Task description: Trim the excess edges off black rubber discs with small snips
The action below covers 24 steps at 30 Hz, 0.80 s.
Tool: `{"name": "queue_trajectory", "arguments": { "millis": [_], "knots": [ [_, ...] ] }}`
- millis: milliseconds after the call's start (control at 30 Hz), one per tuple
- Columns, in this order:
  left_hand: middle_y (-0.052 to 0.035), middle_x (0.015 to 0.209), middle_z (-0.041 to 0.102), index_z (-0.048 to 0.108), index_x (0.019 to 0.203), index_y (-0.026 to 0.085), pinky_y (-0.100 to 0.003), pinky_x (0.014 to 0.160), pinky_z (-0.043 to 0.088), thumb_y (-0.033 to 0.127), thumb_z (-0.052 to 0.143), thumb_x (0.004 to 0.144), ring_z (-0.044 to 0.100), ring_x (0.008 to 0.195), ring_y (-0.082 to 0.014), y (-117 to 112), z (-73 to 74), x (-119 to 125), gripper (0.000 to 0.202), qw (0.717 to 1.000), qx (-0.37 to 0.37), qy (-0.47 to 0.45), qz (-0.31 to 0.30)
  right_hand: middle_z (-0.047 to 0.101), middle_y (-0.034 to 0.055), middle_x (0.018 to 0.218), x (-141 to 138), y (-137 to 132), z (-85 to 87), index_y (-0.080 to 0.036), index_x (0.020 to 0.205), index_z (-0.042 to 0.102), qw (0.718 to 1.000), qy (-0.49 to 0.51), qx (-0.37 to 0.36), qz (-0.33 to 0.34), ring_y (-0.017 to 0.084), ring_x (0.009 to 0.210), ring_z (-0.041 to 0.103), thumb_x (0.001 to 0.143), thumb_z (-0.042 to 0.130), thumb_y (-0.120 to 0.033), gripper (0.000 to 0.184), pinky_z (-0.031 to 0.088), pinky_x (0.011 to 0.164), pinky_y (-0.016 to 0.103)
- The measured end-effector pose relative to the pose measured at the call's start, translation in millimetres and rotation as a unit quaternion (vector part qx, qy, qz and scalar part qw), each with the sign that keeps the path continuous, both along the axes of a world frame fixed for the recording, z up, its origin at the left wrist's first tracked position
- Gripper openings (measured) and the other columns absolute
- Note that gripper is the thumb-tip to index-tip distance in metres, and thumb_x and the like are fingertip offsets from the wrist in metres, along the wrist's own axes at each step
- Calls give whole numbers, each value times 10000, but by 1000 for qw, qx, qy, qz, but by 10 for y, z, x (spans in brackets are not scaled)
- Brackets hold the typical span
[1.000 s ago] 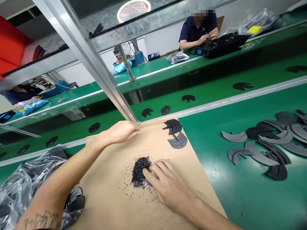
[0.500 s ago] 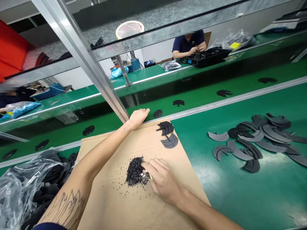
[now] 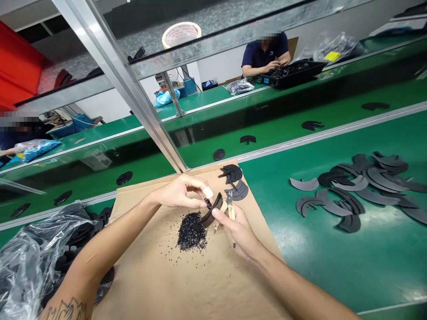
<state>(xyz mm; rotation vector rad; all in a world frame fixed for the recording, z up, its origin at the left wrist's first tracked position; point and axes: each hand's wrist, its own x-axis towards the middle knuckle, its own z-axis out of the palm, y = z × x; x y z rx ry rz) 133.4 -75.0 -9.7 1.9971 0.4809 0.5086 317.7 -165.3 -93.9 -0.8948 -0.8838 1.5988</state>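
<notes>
My left hand [image 3: 180, 192] pinches a black curved rubber piece [image 3: 212, 210] above the cardboard sheet [image 3: 167, 275]. My right hand [image 3: 235, 224] is closed round a small cutting tool with pale handles [image 3: 227, 210], its tip at the same piece. Directly below lies a heap of black trimmings [image 3: 191, 232]. A few trimmed black pieces [image 3: 235, 181] are stacked at the cardboard's far edge.
Several grey and black curved pieces [image 3: 353, 191] are strewn on the green belt at right. A clear bag of black parts [image 3: 36, 253] sits at left. An aluminium post [image 3: 133, 98] rises ahead. Black discs ride the far belt [image 3: 267, 138]. A person works at a black tray [image 3: 293, 71] across.
My left hand came back from the far belt edge holding a black piece. My right hand lifted the tool off the trimmings heap and met it.
</notes>
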Motion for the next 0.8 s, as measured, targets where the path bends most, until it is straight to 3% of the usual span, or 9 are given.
{"name": "queue_trajectory", "arguments": {
  "millis": [67,133,167,233,300,433,533,633,800],
  "knots": [
    [-102,790,725,746,840,154,-332,724,580,545,775,779,698,740,-198,141,-46,32,397,998,-63,-6,-32,572,-16,758,-9,-40,32,-187,941,619,1000,15,6,10,120,637,492,697,836,-530,474,461,575,259],
    [-100,769,713,730,832,145,-347,724,578,679,702,776,691,720,-205,358,-149,128,538,997,-53,28,44,546,-29,734,-11,-69,67,-192,897,609,999,8,29,20,115,642,469,670,856,-537,482,433,587,253],
    [-99,796,714,722,851,140,-349,753,574,667,668,809,691,743,-206,480,-221,203,531,991,-21,59,119,529,-36,716,-11,-79,81,-192,855,598,999,3,38,32,111,642,457,655,866,-541,483,418,593,252],
    [-100,927,720,701,895,139,-356,868,549,497,684,853,689,880,-219,724,-395,387,361,952,60,123,273,501,-45,688,-16,-98,95,-188,769,568,996,-8,49,68,106,640,436,629,883,-546,496,394,603,253],
    [-135,1095,690,676,979,127,-394,970,498,312,690,851,659,1027,-255,949,-583,573,226,921,90,151,349,515,-39,702,-31,-118,89,-181,750,565,993,-9,51,104,112,659,448,636,878,-551,497,394,624,261],
    [-197,1195,626,592,1152,93,-441,993,461,206,675,849,606,1145,-297,1290,-862,802,334,872,87,190,442,569,-12,777,-70,-159,42,-173,821,609,989,-12,63,130,138,719,491,687,847,-542,460,425,664,281],
    [-110,1038,660,595,1085,110,-392,914,488,184,677,848,634,1010,-236,1432,-917,853,261,865,77,200,454,583,-4,791,-78,-174,22,-172,845,615,990,-17,73,122,145,735,504,711,831,-529,438,449,696,291],
    [-17,800,624,596,909,130,-307,797,483,134,635,849,609,790,-164,1436,-856,831,72,881,82,179,430,585,-9,776,-65,-168,33,-188,823,601,992,-31,78,90,148,727,511,747,796,-511,386,487,727,305],
    [7,766,597,578,838,153,-231,722,455,182,618,847,559,729,-121,1025,-618,452,50,916,110,97,374,663,29,854,-54,-119,42,-173,897,645,995,-56,71,39,184,801,599,777,767,-478,349,535,781,330]
  ]
}}
